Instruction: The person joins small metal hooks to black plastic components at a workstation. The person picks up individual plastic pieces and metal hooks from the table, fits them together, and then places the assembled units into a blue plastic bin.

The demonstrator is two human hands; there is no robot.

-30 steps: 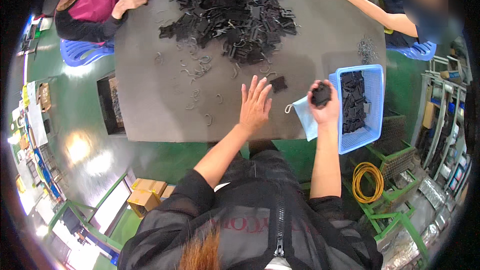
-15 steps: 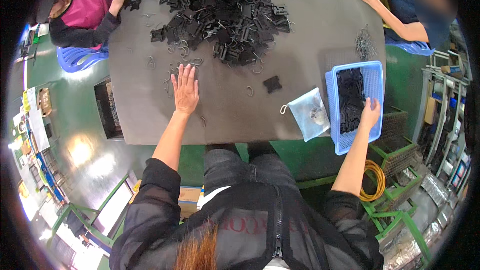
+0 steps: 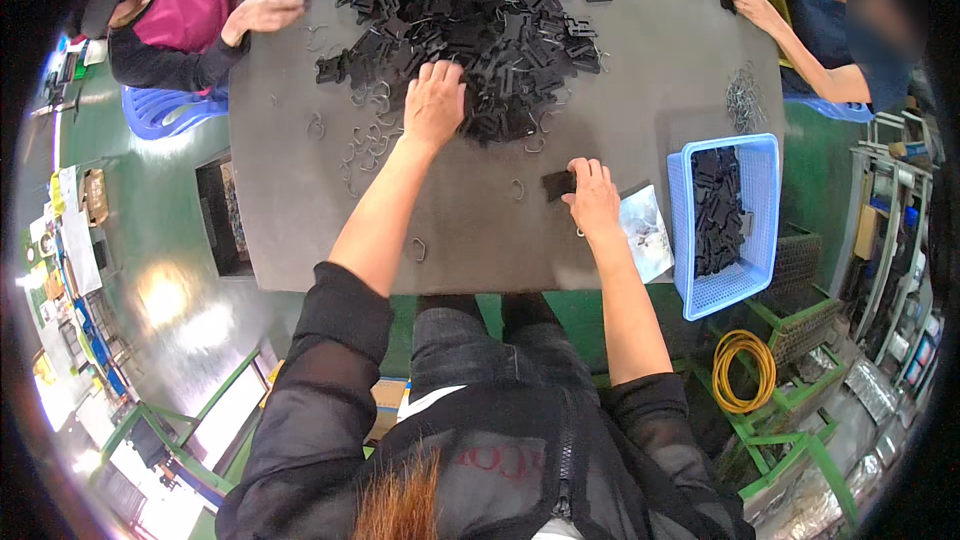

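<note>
While two co-workers sort parts at the far corners, a seated person in a black jacket reaches with both bare hands across a dark grey table (image 3: 480, 230). Their left hand (image 3: 434, 102) lies palm down, fingers together and slightly curled, on the near edge of a large heap of black plastic buckle pieces (image 3: 460, 10) that covers the far middle of the table; whether it grips any piece cannot be told. Their right hand (image 3: 593, 198) rests nearer the front edge, its fingers bent and touching a single black piece (image 3: 558, 184) that lies flat on the table just to its left. Bent wire clips (image 3: 350, 155) are scattered across the table surface between the heap and the front edge. Just right of the right hand lies a small clear plastic bag (image 3: 645, 232), and beside that, hanging over the table's right edge, a blue plastic basket (image 3: 720, 285) holds a row of stacked black pieces. A small cluster of metal clips (image 3: 742, 100) sits beyond the basket. At the far left a person in a pink top (image 3: 185, 10) has one hand flat on the table; at the far right another person in a dark blue shirt (image 3: 830, 30) handles pieces with both hands. A coil of yellow hose (image 3: 742, 372) lies on a green frame below the basket.
</note>
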